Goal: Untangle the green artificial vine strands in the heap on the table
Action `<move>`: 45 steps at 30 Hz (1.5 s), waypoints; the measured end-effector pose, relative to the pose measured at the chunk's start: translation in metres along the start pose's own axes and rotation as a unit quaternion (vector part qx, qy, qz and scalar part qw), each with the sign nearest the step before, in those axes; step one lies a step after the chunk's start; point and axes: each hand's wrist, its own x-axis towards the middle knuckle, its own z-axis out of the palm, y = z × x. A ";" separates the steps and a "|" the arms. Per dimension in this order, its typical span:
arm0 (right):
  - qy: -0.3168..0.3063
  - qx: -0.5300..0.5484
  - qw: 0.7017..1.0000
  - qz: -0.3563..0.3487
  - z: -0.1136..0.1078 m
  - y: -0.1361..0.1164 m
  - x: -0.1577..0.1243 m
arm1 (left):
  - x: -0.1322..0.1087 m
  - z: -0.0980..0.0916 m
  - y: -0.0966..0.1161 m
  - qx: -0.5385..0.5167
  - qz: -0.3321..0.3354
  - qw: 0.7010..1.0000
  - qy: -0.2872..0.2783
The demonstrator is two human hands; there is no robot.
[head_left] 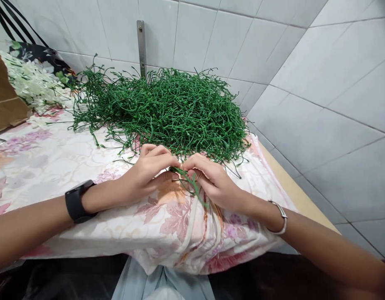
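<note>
Between my two hands, close to the table's front edge, is a green artificial flower stem [197,189]. My left hand [150,166], with a black band on its wrist, pinches one end of it between thumb and forefinger. From the other side my right hand [212,177] grips the stem with thumb and fingertips; a silver bangle circles that wrist. The stem's lower part hangs down toward me at a slant. Just beyond my fingers a large heap of green stems [179,110] lies tangled on the floral tablecloth [70,156].
White artificial flowers [34,83] lie at the back left, beside a brown cardboard piece [7,98] and a dark floral bag [44,56]. Tiled walls [198,33] bound the table behind and to the right. A metal bracket [141,48] stands against the back wall.
</note>
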 end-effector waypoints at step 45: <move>0.042 0.419 0.879 0.224 0.009 -0.003 0.006 | 0.004 -0.012 0.017 -0.195 -0.007 0.974 -0.116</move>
